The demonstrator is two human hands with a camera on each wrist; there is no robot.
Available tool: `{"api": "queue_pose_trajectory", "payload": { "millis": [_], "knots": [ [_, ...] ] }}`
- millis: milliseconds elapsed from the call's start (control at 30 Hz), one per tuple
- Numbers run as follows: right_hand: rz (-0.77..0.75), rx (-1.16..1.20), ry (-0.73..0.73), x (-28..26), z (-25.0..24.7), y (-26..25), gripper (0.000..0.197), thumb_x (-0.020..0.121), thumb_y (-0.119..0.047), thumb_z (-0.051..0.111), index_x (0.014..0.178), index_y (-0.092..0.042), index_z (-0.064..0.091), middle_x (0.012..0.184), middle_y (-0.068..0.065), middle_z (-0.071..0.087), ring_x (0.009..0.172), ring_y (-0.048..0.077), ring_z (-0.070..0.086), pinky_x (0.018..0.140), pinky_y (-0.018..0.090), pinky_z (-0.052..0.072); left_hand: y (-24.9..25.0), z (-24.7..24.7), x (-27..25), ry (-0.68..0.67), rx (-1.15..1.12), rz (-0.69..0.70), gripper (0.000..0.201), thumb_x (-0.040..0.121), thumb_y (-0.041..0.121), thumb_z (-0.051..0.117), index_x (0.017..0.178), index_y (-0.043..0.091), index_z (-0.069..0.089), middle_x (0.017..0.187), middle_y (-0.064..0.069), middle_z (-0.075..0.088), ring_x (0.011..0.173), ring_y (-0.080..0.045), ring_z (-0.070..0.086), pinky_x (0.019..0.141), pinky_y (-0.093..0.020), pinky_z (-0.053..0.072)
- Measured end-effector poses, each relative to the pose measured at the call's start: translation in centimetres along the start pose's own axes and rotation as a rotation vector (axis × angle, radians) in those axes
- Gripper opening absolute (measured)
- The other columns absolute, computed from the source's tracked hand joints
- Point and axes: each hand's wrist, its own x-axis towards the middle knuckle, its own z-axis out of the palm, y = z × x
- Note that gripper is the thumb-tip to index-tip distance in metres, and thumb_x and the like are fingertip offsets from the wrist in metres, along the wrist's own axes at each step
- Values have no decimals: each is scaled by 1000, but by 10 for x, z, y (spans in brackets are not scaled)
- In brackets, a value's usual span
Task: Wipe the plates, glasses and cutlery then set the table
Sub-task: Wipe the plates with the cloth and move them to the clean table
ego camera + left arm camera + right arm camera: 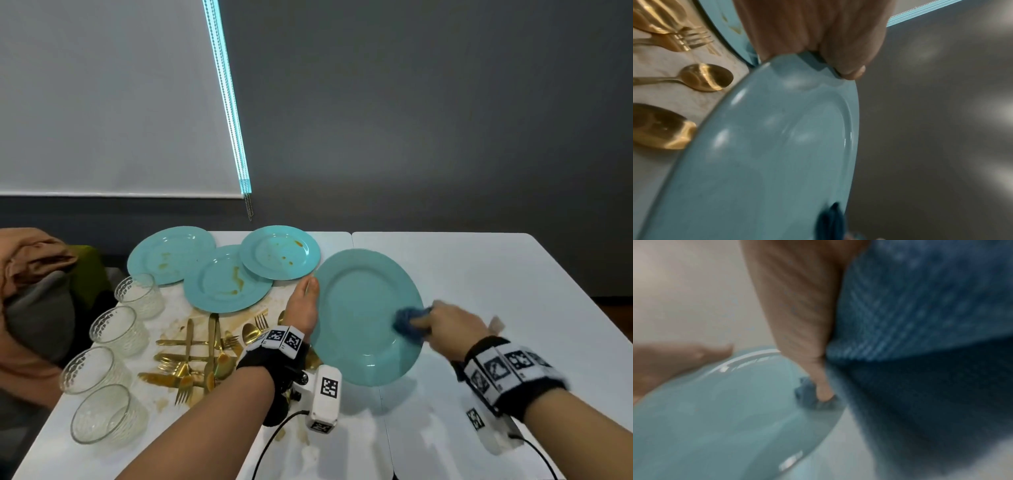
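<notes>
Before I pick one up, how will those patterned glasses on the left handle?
The textured glasses are probably fragile and rigid. Their wide, low shape suggests they won't tip easily. The dimpled walls should give some grip, though sauce smears on the table nearby could make them slippery.

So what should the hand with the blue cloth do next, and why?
Probably sweep the blue cloth across the held plate toward the left hand. The right hand presses it at the plate's right edge, so the rest of the face is likely unwiped.
</notes>
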Motion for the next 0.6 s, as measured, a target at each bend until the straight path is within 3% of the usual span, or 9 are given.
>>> {"api": "queue_pose_trajectory", "payload": {
  "millis": [100, 200, 233, 300, 367, 433, 500, 533, 600],
  "knots": [
    [134, 268, 271, 20, -18, -7, 34, 89, -41, 48, 120, -29, 57, 91, -3, 35, 103, 29, 53, 88, 33, 39, 14, 9, -15, -55, -13, -5, 29, 90, 54, 41, 98, 34, 59, 112, -2, 64, 107, -25, 60, 98, -48, 47],
    [71, 434, 347, 28, -16, -35, 38, 93, -39, 45, 128, -27, 52, 89, -5, 34, 96, 24, 49, 83, 19, 30, 23, 25, -27, -132, 78, 67, 22, 102, 32, 32, 101, 22, 52, 103, -2, 60, 97, -20, 58, 88, -33, 46],
    [-21, 400, 321, 27, -12, -45, 37, 93, -36, 48, 129, -29, 51, 93, -3, 37, 95, 23, 50, 76, 19, 29, 23, 28, -29, -148, 101, 88, 23, 102, 31, 31, 102, 19, 51, 102, -4, 60, 96, -21, 58, 87, -32, 47],
    [-138, 262, 255, 27, -3, -53, 39, 90, -35, 49, 129, -43, 47, 102, 0, 44, 99, 26, 53, 79, 26, 37, 19, 27, -30, -158, 119, 108, 23, 102, 30, 31, 102, 19, 51, 97, -2, 61, 94, -19, 60, 87, -25, 48],
    [-32, 223, 245, 31, -5, -43, 42, 85, -36, 44, 122, -56, 42, 98, -4, 42, 100, 27, 54, 90, 45, 43, 13, 21, -29, -156, 87, 82, 23, 102, 33, 32, 99, 24, 53, 97, 3, 62, 95, -17, 61, 89, -25, 49],
    [175, 339, 302, 36, -9, -26, 37, 82, -40, 40, 117, -52, 45, 89, -6, 35, 101, 33, 54, 94, 59, 39, 12, 18, -29, -180, 40, 26, 24, 102, 36, 32, 98, 28, 54, 104, 2, 64, 100, -19, 62, 93, -37, 50],
    [170, 356, 347, 32, -7, -30, 34, 88, -35, 43, 121, -45, 49, 90, -2, 36, 103, 34, 52, 97, 55, 39, 16, 19, -31, -187, 57, 44, 23, 102, 33, 31, 103, 26, 53, 101, 5, 63, 95, -11, 61, 85, -28, 51],
    [106, 355, 323, 29, -6, -39, 37, 91, -33, 45, 126, -44, 49, 97, 1, 41, 107, 33, 51, 98, 47, 40, 18, 21, -33, -191, 79, 62, 23, 103, 31, 31, 106, 24, 52, 100, 6, 62, 92, -9, 60, 81, -22, 50],
    [-125, 330, 232, 16, -6, -61, 41, 93, -31, 47, 132, -44, 46, 115, 4, 48, 113, 28, 49, 93, 33, 40, 18, 23, -32, -196, 103, 91, 22, 103, 29, 31, 109, 22, 51, 104, 1, 61, 97, -15, 59, 85, -25, 49]
  ]
}}
